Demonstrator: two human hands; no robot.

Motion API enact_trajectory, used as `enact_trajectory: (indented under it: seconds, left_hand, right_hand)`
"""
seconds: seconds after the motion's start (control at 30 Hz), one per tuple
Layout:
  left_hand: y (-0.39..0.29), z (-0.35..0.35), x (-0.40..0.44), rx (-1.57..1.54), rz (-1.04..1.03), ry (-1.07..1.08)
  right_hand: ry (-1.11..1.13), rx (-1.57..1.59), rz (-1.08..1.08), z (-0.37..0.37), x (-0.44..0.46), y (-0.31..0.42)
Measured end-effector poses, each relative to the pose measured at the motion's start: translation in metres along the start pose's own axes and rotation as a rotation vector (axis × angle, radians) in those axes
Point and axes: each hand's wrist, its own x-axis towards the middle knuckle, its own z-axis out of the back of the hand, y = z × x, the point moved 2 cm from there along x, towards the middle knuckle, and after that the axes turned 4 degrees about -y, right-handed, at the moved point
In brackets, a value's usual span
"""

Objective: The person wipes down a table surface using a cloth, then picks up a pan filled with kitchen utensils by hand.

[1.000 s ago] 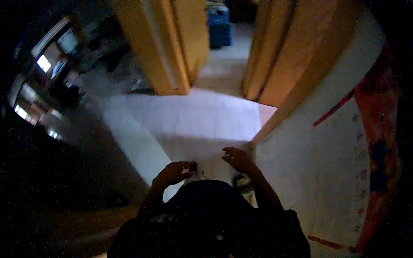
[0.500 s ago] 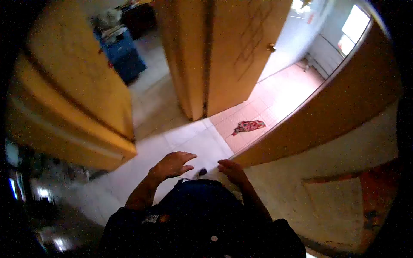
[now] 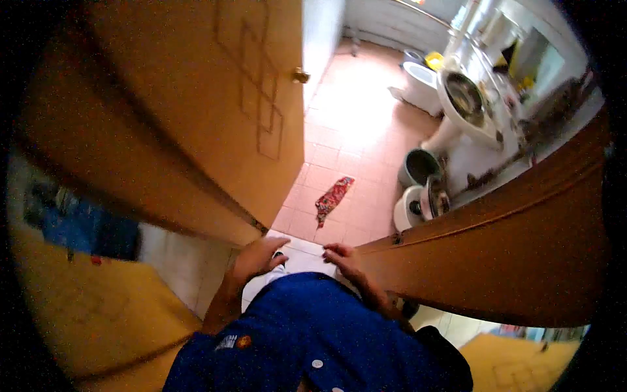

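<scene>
My left hand (image 3: 259, 256) is held in front of my body, fingers loosely curved and apart, with nothing in it. To its right, my right hand (image 3: 342, 257) hovers with bent, parted fingers and is also empty. Both are nearest to the front of my blue shirt (image 3: 307, 313), above the white floor strip at a doorway. Beyond them a red patterned cloth (image 3: 334, 199) lies on the pink tiled floor (image 3: 359, 157).
An open wooden door (image 3: 261, 98) with a round knob (image 3: 300, 75) stands at the left. A brown door frame (image 3: 483, 261) is close on the right. Further in are a sink (image 3: 467, 101), a dark bucket (image 3: 420, 167), a white tub (image 3: 409, 210) and a white toilet (image 3: 421, 88).
The view has turned right, from the hallway and doors to the tiled bathroom. The cloth now appears straight ahead. Both hands stay empty in front of my body.
</scene>
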Motion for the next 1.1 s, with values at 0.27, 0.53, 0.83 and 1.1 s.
enact_trajectory:
  seconds: [0.27,0.53,0.83,1.1]
  left_hand:
    - [-0.028,0.101,0.222,0.098,-0.493,0.132]
    - [-0.096,0.119,0.415,0.157,-0.652,0.274]
    - [-0.127,0.135,0.63,0.242,-0.581,0.343]
    - [-0.166,0.159,0.816,0.168,-0.597,0.47]
  right_hand:
    - [-0.481,0.273,0.006,0.049,0.07,0.079]
    - [-0.628,0.314,0.013,0.16,0.186,0.139]
    - [-0.788,0.156,0.096,0.353,0.301,0.204]
    - [-0.887,0.287,0.033,0.449,0.379,0.245]
